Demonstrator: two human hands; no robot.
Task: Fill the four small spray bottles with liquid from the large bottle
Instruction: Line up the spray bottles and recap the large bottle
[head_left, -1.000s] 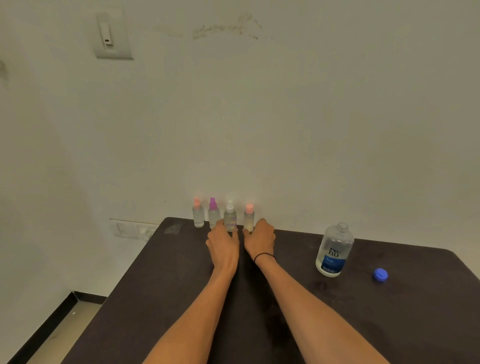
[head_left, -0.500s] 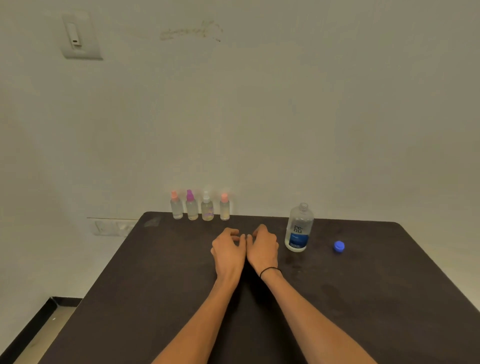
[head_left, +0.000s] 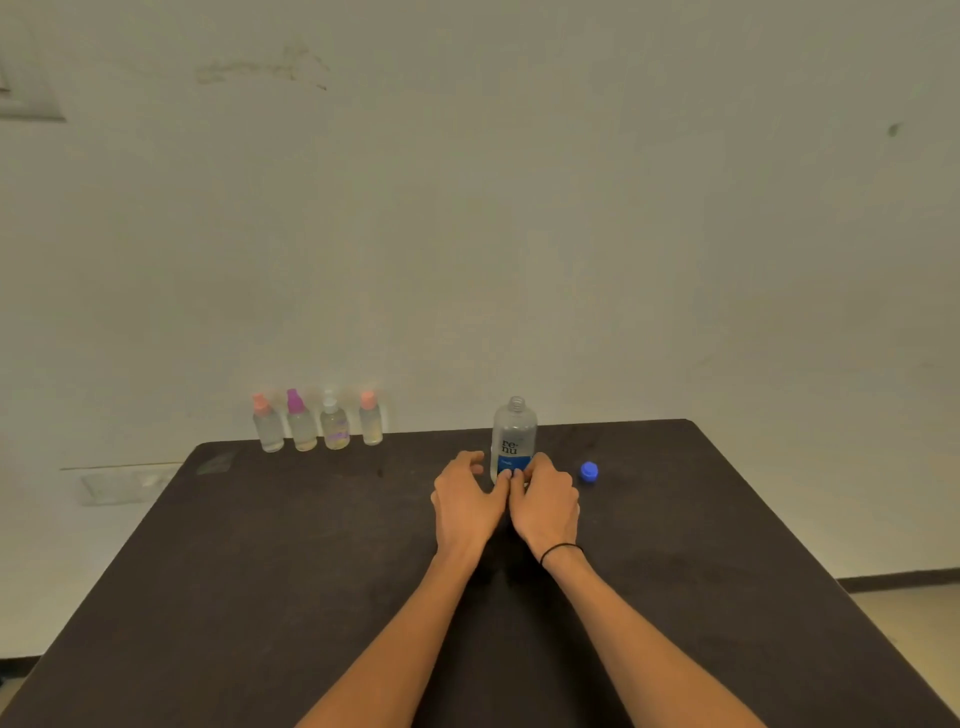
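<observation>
Standing in a row at the far left edge of the dark table (head_left: 270, 571) are the four small spray bottles, close to the wall. First comes one with a pink cap (head_left: 267, 423). Next to it is one with a purple cap (head_left: 301, 421). Then comes one with a white cap (head_left: 334, 422), and last one more with a pink cap (head_left: 370, 419). All four stand upright with their tops on. They look like they have pale liquid inside.

Near the middle of the table is the left hand (head_left: 467, 504). Its back faces up and its fingers are loosely bent. The fingertips sit just beside the bottom of the large bottle, on its left. I cannot tell if they touch it. The hand does not look like it has hold of anything.

The large bottle (head_left: 513, 439) stands upright, well apart from the small ones. It is clear with a blue label, and its top is open with no cap on.

The right hand (head_left: 545, 506) is pressed close beside the left one. Its fingers are bent and reach the bottom front of the large bottle. I cannot tell if they hold it. A thin black band (head_left: 560, 551) goes around that wrist.

A small blue cap (head_left: 589, 473) lies on the table just to the right.
</observation>
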